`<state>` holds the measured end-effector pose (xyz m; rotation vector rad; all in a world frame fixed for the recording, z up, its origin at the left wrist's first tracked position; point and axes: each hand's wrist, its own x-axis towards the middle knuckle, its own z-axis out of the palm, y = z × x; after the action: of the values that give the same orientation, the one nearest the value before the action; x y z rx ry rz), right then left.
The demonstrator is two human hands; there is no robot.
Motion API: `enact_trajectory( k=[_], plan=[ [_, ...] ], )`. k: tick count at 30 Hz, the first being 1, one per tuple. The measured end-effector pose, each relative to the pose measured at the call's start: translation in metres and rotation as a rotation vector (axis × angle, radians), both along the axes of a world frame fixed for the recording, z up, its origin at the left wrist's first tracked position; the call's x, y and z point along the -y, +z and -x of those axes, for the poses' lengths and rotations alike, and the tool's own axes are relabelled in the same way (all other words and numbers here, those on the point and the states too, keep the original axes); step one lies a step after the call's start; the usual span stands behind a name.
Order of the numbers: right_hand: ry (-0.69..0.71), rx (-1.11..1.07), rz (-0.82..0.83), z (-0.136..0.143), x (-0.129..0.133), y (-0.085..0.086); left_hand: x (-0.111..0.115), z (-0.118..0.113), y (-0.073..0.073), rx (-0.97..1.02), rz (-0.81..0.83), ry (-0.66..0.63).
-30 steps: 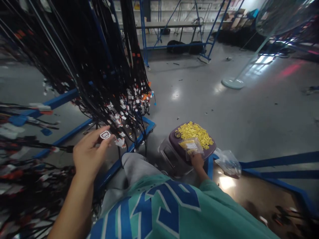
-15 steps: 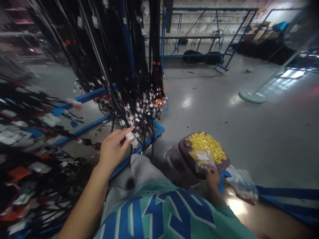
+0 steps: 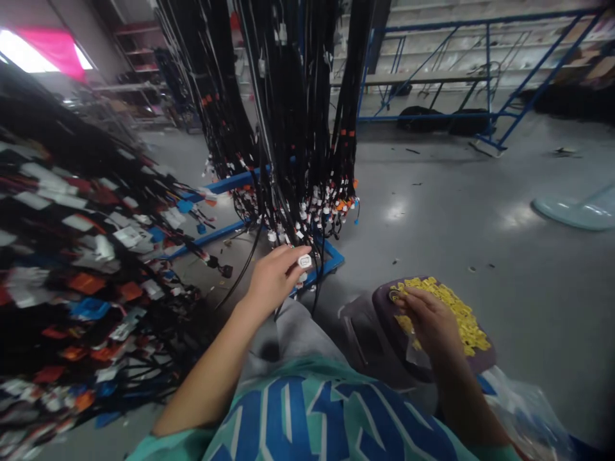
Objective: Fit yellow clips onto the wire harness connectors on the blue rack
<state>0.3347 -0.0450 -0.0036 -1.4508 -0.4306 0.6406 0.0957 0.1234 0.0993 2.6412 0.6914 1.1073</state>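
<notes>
My left hand point(image 3: 270, 282) pinches a white connector point(image 3: 304, 261) between thumb and fingers, its open face turned toward me. Behind it hang bundles of black wiring harnesses point(image 3: 307, 128), their lower ends thick with white, orange and blue connectors. My right hand point(image 3: 435, 320) is over a dark purple stool point(image 3: 384, 314), fingertips closed together near the round mark on its top. Whatever those fingertips hold, if anything, is too small to make out. Many small yellow plastic pieces point(image 3: 468, 320) lie on the stool. A clear plastic bag point(image 3: 417, 354) is partly hidden beneath my right hand.
More harnesses with connectors point(image 3: 96, 256) crowd the left side. A blue metal frame point(image 3: 331, 259) runs along the floor under the hanging bundles. Another blue rack point(image 3: 432, 118) stands at the back. A fan base point(image 3: 576, 208) is at right, and a clear bag point(image 3: 523, 410) lies beside the stool.
My right hand has left the plastic bag and come forward over the stool, fingertips pinched. My left hand still holds the white connector. The view has swung left.
</notes>
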Motion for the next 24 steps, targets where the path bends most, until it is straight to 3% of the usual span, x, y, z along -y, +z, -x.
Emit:
enact_trajectory(
  k=[4,8,13,24],
  plan=[
    [0.315,-0.033,-0.216,0.054,-0.046,0.051,0.003,0.002,0.004,-0.005,-0.031,0.011],
    [0.445,0.188,-0.369,0.084,-0.075,0.078,0.004,0.005,0.008,-0.038,-0.063,0.024],
    [0.44,0.522,-0.491,0.098,-0.095,0.089,0.006,0.008,0.011,-0.087,-0.067,0.036],
    [0.393,0.708,-0.486,0.105,-0.099,0.096,0.008,0.005,0.009,-0.124,-0.11,0.052]
  ],
)
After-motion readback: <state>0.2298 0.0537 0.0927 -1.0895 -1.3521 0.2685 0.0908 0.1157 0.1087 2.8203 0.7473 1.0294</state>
